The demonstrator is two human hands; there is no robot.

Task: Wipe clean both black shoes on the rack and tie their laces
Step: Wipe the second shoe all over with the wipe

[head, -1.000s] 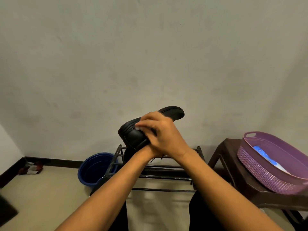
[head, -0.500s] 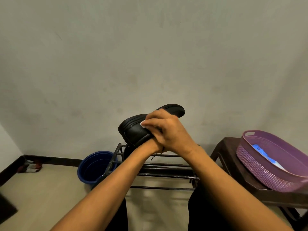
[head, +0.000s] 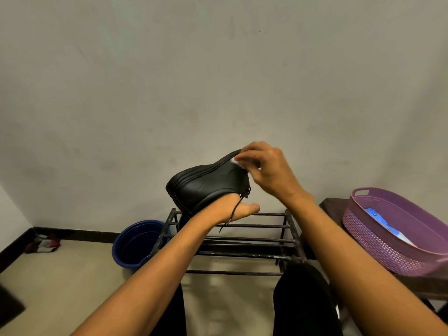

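Above the rack (head: 232, 238), a black shoe (head: 206, 183) is held up in the air, tipped so its sole faces up and away and its toe points left. The left hand (head: 230, 209) supports it from below, palm against the upper, thumb sticking out to the right; the rest of its fingers are hidden behind the shoe, so how they wrap it cannot be told. A loose lace (head: 232, 212) hangs from the shoe across that hand and down toward the top rails.

The right hand (head: 266, 170) is at the heel end of the shoe, its fingers (head: 244, 155) curled narrow and pinching a small white wipe (head: 234, 161) against the edge of the sole.

The rack is a dark metal frame of bars against the wall. Something dark shows on it just below the held shoe, mostly hidden by the left wrist; whether it is the second shoe cannot be told.

On the floor left of the rack sits a blue tub (head: 138, 243), touching or just beside the frame. To the right, a dark desk (head: 332, 207) carries a purple basket (head: 378, 238) with something blue and white inside. Dark trouser legs show at the bottom between the forearms.
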